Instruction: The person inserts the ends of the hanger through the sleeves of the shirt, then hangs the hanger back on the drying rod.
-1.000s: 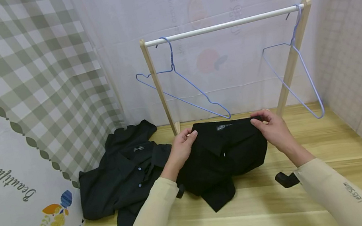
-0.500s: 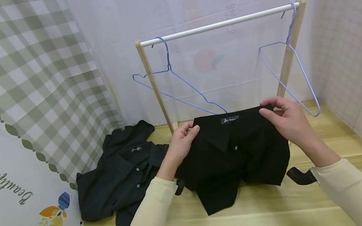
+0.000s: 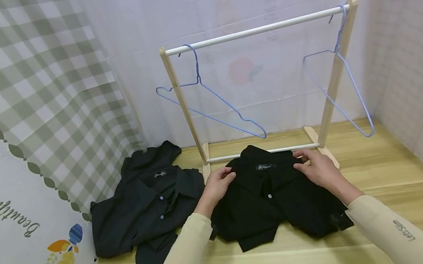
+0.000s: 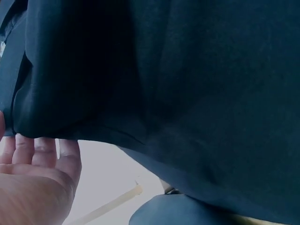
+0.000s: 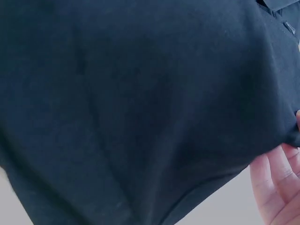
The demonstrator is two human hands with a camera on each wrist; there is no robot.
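A black collared shirt [image 3: 271,206] with a pale button and a neck label lies spread low over the table in the head view. My left hand [image 3: 218,186] pinches its left shoulder between thumb and fingers. On the other shoulder, my right hand [image 3: 319,170] has a similar pinch. In the left wrist view dark cloth [image 4: 187,93] fills most of the frame, with the left hand [image 4: 42,183] at its lower edge. Cloth [image 5: 154,103] also fills the right wrist view, the right hand's fingers [image 5: 276,173] under its edge.
A second black shirt [image 3: 145,214] lies to the left, its collar facing up. Behind stands a wooden rack with a white rail [image 3: 261,29]. One blue hanger [image 3: 227,101] hangs at the rail's left end, another blue hanger [image 3: 346,65] at its right. Checked cloth [image 3: 46,85] lines the left side.
The held shirt rose slightly and stretched wider, then came down toward the table. My right hand went right, then back left and lower. The collar now stands up between the hands.
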